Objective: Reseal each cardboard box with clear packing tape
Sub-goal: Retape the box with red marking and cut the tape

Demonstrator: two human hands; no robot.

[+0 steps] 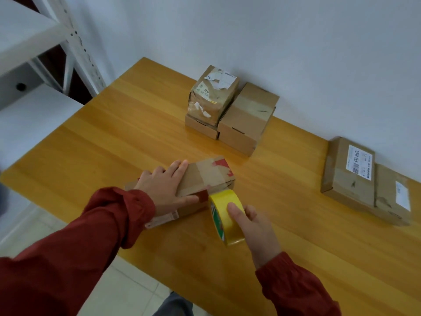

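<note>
A flat cardboard box (pixel 205 176) with red print at its far end lies near the front of the wooden table (pixel 114 137). My left hand (pixel 166 185) lies flat on its top, fingers straight, thumb along the near side. My right hand (pixel 252 226) grips a yellowish tape roll (pixel 225 213) standing on edge against the box's near right side, index finger laid over the roll. A strip of tape seems to run from the roll onto the box.
Three boxes (pixel 246 119) are grouped at the back by the wall, one stacked on a smaller one. Two labelled boxes (pixel 355 176) lie at the right. A white metal shelf (pixel 34 65) stands left of the table.
</note>
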